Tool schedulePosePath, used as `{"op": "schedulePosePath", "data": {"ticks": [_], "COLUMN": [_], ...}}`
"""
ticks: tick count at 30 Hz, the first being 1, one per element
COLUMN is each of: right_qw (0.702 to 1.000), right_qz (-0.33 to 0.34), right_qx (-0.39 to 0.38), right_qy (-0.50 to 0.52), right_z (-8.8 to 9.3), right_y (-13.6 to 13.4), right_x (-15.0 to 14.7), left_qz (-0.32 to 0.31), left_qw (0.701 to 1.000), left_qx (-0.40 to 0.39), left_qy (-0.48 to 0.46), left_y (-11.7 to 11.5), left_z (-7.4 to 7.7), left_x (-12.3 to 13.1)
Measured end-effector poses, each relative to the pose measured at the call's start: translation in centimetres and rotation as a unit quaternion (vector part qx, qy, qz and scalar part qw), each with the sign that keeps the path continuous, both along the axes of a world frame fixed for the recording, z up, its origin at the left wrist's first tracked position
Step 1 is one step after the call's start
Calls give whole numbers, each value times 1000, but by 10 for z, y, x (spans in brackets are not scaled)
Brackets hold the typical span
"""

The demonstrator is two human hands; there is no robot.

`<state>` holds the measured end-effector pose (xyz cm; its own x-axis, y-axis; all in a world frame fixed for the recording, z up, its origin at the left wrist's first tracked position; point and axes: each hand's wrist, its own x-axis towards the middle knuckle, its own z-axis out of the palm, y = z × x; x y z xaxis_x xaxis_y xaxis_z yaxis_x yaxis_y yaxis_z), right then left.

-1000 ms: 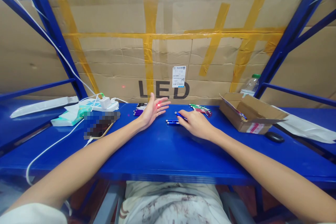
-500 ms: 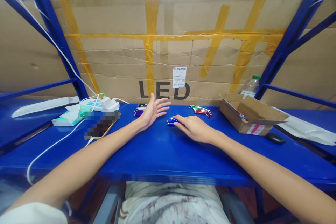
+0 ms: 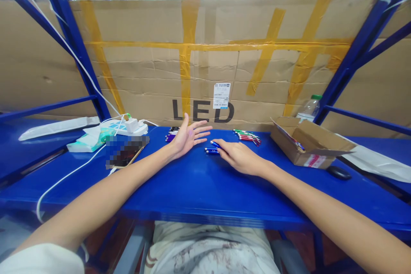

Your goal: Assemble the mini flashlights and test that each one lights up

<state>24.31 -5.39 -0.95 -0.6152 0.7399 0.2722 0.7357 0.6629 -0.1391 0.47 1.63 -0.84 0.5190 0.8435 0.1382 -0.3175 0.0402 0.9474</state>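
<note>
My left hand [image 3: 189,137] is held up over the blue shelf [image 3: 199,188], palm turned to the right and fingers spread, holding nothing. My right hand [image 3: 239,157] lies low on the shelf, its fingertips closed on a small blue pen light [image 3: 213,143] that points toward the left palm. A second blue pen light [image 3: 211,151] lies flat just below those fingertips. A bunch of purple pen lights [image 3: 171,134] lies behind my left hand. A row of green and red pen lights [image 3: 247,135] lies beyond my right hand.
An open cardboard box [image 3: 310,142] stands at the right, with a plastic bottle [image 3: 310,107] behind it and a black mouse [image 3: 338,173] in front. On the left are a power strip [image 3: 128,127], a tissue pack [image 3: 91,140], a phone [image 3: 125,153] and a white cable [image 3: 64,180]. A taped cardboard wall [image 3: 224,60] closes the back.
The red light spot on my left palm has gone out. My right hand has lowered the blue pen light toward the shelf and flattened. My left hand has stayed in place.
</note>
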Motion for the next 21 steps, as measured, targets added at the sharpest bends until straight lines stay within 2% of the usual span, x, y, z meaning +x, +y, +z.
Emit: {"op": "schedulePosePath", "data": {"ticks": [21], "right_qw": [999], "right_qz": [13], "right_qx": [-7], "right_qy": [-45], "right_z": [0], "right_y": [0], "right_x": [-1], "left_qz": [4], "left_qw": [1000], "left_qx": [7], "left_qy": [16], "left_y": [0], "left_z": [-1], "left_x": [0]}}
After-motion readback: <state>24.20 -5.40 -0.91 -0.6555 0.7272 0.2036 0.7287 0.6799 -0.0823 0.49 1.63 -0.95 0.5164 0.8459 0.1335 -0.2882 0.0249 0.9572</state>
